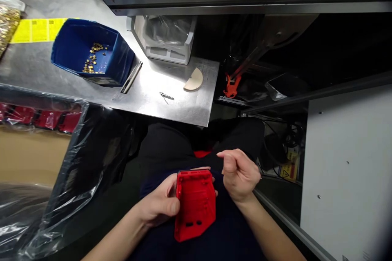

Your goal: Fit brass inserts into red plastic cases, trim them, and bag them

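A red plastic housing [196,204], an open shell with its hollow side up, rests in my left hand [163,202] above my lap. The left thumb lies on its near left rim, and the other fingers pass underneath and show at its far side. Two small holes pierce the floor of the shell near its lower end. Just right of the housing, apart from it, my right hand [240,173] is closed, its fingers curled in and the thumb folded against them. Whatever those fingers may hold is hidden.
On the metal table [147,104] are a blue bin [122,61] of small brass pieces, a utility knife [131,77], small metal bits [166,96] and a beige half-disc [194,80]. A grey bin [183,51] stands behind. Left is a plastic-lined box [33,147] with red parts.
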A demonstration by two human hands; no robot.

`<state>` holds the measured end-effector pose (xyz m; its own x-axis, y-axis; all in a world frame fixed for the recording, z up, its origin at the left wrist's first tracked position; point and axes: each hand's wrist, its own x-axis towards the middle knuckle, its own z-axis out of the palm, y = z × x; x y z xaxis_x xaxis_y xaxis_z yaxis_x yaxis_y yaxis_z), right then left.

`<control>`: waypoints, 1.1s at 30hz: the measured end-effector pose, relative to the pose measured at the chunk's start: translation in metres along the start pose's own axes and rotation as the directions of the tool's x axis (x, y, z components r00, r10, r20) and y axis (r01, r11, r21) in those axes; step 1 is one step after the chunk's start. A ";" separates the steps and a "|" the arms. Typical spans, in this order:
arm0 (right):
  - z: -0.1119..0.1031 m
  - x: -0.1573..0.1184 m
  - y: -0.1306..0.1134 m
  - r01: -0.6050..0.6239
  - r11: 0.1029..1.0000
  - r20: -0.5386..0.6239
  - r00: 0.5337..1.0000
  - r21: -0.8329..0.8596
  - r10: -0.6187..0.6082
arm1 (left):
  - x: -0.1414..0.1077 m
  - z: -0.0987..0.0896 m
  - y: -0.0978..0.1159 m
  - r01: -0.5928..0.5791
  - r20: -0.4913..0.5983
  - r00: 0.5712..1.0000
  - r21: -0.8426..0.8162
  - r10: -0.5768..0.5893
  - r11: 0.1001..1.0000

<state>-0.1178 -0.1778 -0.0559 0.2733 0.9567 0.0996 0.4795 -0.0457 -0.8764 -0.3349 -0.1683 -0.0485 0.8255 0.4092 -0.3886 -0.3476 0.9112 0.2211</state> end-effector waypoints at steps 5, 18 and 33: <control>-0.024 -0.005 -0.002 -0.145 0.989 0.237 0.963 0.043 0.131 | 0.012 0.004 0.000 -0.128 -0.236 0.962 0.061 0.139 0.990; -0.028 -0.023 -0.011 -0.052 0.971 0.498 0.864 0.234 -0.074 | 0.048 0.031 0.024 -0.121 -0.426 0.841 0.451 0.332 0.884; -0.024 -0.024 -0.030 -0.394 0.857 0.406 0.880 0.331 0.248 | 0.047 0.032 0.021 -0.119 -0.192 0.853 0.834 0.485 0.538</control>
<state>-0.1187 -0.2062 -0.0207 0.0206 0.9470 -0.3207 0.0275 -0.3211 -0.9466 -0.2891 -0.1320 -0.0335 0.4503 0.8004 -0.3957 0.0858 0.4024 0.9115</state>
